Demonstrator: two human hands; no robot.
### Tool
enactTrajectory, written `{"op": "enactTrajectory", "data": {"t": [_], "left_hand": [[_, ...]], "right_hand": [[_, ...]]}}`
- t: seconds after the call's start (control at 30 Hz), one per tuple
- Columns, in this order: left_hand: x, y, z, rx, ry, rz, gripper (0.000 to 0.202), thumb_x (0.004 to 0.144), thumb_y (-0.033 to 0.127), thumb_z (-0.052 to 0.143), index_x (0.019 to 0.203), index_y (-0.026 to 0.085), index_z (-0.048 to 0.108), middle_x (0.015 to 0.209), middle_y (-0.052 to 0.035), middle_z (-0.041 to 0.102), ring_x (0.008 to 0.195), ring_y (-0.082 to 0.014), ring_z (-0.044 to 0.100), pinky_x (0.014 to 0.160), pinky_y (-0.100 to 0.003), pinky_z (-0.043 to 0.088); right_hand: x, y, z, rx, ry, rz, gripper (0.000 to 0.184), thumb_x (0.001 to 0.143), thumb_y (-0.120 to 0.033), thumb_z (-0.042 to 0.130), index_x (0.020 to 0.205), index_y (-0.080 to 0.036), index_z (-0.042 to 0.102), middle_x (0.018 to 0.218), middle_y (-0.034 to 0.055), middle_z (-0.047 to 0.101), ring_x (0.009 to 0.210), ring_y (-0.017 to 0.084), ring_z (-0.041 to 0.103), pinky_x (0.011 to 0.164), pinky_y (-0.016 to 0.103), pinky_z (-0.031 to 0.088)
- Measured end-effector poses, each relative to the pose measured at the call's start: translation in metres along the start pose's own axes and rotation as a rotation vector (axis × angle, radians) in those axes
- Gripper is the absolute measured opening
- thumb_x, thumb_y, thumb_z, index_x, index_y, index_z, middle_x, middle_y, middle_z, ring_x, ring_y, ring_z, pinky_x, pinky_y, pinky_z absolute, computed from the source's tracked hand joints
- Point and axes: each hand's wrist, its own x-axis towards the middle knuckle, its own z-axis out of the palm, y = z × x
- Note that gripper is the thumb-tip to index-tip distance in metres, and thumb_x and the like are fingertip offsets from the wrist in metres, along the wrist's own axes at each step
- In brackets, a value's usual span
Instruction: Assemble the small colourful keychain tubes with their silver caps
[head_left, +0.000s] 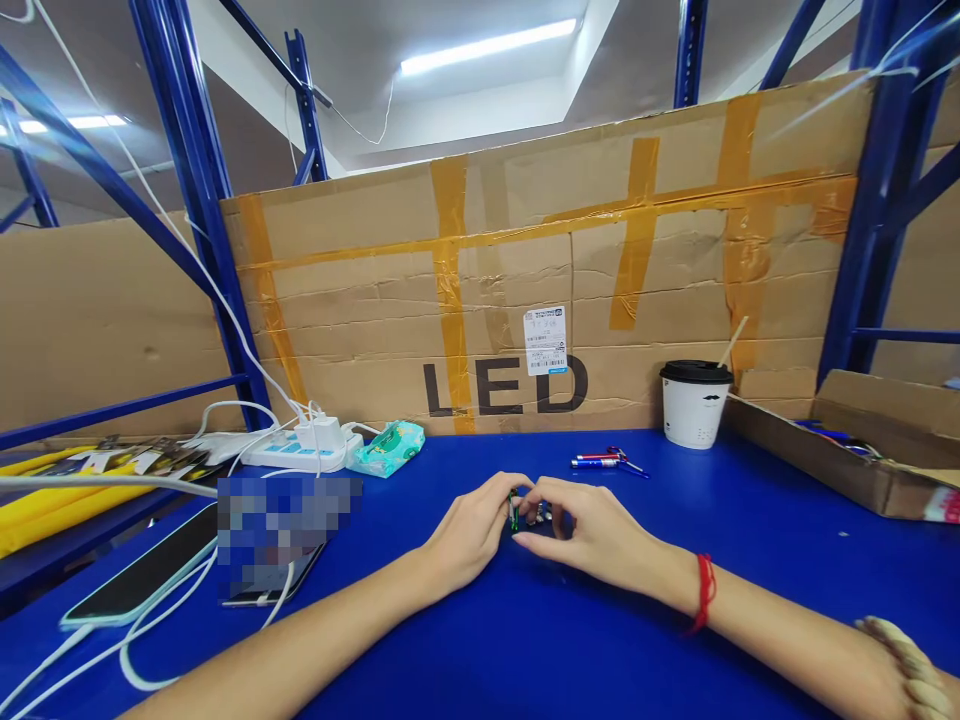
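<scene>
My left hand (469,525) rests on the blue tabletop with its fingers bent and closed together around the near side of a small shiny green piece (514,512); exactly what they grip is hidden. Facing it, my right hand (600,528) is curved, its thumb apart from its fingers, and the fingertips reach to the green piece. Beneath the right hand's arch lie tiny silvery pieces (541,513), too small to name. Beyond my right hand, several slim pens or pen-like sticks in red, white and blue (600,462) lie on the table.
A lidded paper cup (691,405) with a stick stands at the back right, beside an open cardboard box (847,470). At left are a phone (146,570), another device, white cables, a power strip (289,452) and a green packet (388,448). A cardboard wall (360,330) closes the back.
</scene>
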Motion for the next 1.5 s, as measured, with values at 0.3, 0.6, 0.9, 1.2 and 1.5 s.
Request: {"op": "enactTrajectory", "data": {"t": [0.3,0.6,0.9,1.2,1.5], "left_hand": [[-0.001,0.005,-0.003,0.023,-0.040,-0.019,0.031,0.086,0.011,0.029,0.113,0.021,0.040,0.104,-0.0050,0.058,0.091,-0.0147,0.057,0.081,-0.027,0.045],[0.000,0.003,0.000,-0.004,-0.002,-0.012,0.026,0.090,0.019,0.029,0.113,0.022,0.040,0.104,-0.0053,0.055,0.092,-0.0152,0.056,0.082,-0.028,0.044],[-0.001,0.003,-0.001,0.065,0.075,-0.031,0.023,0.092,0.029,0.028,0.099,0.019,0.048,0.093,-0.0035,0.055,0.085,-0.0155,0.053,0.078,-0.028,0.041],[0.002,0.001,0.003,0.222,0.134,-0.130,0.027,0.093,0.035,0.028,0.081,0.020,0.047,0.079,0.0004,0.050,0.075,-0.0141,0.049,0.069,-0.027,0.040],[0.003,-0.004,0.004,0.272,0.122,-0.060,0.034,0.095,0.029,0.019,0.073,0.019,0.042,0.074,-0.0007,0.049,0.071,-0.0145,0.046,0.069,-0.027,0.039]], "right_hand": [[0.000,0.004,0.002,-0.084,0.030,-0.009,0.017,0.080,-0.036,0.054,0.086,-0.021,0.060,0.078,-0.0006,0.062,0.059,0.011,0.055,0.055,0.022,0.039],[-0.001,0.001,0.003,-0.126,0.113,0.006,0.010,0.077,-0.029,0.054,0.078,-0.020,0.056,0.073,-0.0011,0.062,0.056,0.011,0.055,0.052,0.021,0.039],[0.001,0.007,-0.001,-0.154,0.107,-0.024,0.017,0.083,-0.032,0.052,0.089,-0.021,0.063,0.080,-0.0004,0.067,0.060,0.011,0.059,0.053,0.021,0.040],[0.003,0.016,-0.005,-0.141,0.226,-0.112,0.025,0.087,-0.039,0.048,0.097,-0.023,0.065,0.082,0.0016,0.067,0.070,0.013,0.061,0.061,0.022,0.044],[0.001,0.017,-0.004,-0.155,0.159,-0.225,0.030,0.091,-0.034,0.041,0.112,-0.021,0.057,0.094,0.0048,0.062,0.074,0.012,0.060,0.064,0.022,0.046]]}}
